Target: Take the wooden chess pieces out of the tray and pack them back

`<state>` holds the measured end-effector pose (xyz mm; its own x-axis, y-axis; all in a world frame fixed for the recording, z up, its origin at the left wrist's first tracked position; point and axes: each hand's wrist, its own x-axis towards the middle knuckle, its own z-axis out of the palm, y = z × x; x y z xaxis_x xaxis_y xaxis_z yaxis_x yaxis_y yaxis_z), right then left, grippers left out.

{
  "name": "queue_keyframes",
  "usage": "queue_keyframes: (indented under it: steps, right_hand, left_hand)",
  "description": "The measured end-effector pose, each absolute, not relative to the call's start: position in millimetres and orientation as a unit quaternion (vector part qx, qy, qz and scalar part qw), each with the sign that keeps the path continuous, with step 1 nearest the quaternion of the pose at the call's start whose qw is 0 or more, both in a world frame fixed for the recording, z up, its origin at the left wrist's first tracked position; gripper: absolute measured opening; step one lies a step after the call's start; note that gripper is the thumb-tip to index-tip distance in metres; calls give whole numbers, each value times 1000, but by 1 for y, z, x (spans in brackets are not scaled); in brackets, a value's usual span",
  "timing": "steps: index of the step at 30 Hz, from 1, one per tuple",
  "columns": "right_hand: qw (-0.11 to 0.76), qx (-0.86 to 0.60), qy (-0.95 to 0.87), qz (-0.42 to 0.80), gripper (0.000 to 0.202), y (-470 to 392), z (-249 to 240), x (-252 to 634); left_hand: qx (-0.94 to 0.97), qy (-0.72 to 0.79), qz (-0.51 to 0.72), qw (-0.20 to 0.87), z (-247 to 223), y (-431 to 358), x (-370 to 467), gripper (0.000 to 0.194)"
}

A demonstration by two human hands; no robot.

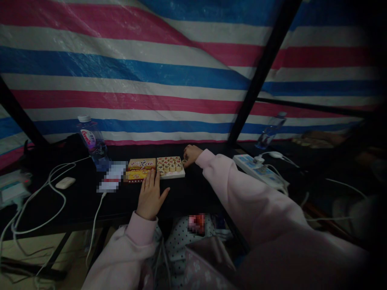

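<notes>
A white tray (172, 175) of round Chinese chess pieces (168, 164) lies on the black table, the pieces standing in rows with red and dark characters. Joined or set against its left side is a yellow and red printed box lid (136, 168). My left hand (152, 196) lies flat with its fingers spread, fingertips on the lid's right part and the tray's left edge. At the tray's right end, my right hand (192, 154) has its fingers bent around a single chess piece (184, 162), partly hidden by them.
Left of the lid lie a blurred-out phone (112, 176) on a cable and a white earbud case (65, 183). A water bottle (93, 143) stands behind them. To the right are a power strip (256, 171) and another bottle (272, 131). Striped sheeting (136, 72) hangs behind the table.
</notes>
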<state>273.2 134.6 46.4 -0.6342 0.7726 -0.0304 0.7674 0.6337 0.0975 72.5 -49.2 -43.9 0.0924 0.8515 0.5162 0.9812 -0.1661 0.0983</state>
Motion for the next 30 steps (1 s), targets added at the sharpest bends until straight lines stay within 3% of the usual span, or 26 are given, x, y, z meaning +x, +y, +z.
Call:
queue_keyframes:
  steps: [4,11,15,18,21,30]
  right_hand:
    - [54,406,911,45,41,129,49,271]
    - [63,409,909,55,20,119,52,275]
    - [-5,414,908,56,25,106,68,270]
    - [-35,387,921,-20,31,91,75,254]
    - [-14,348,933,-91,36,77,72,232]
    - [49,348,929,-116,39,77,64,206]
  left_hand:
    - [-723,-636,-233,136,-44,-49,72,68]
    - [-725,-635,-229,137,-44,-49,72,67]
    - [-723,-637,-229,139,-43,-49,73,66]
    - [-723,-636,-228,142,-44,-49,73,66]
    - [-726,-631,-231,145,-45,-48,72,66]
    - [-728,-626,-236,146,-45,-48,72,66]
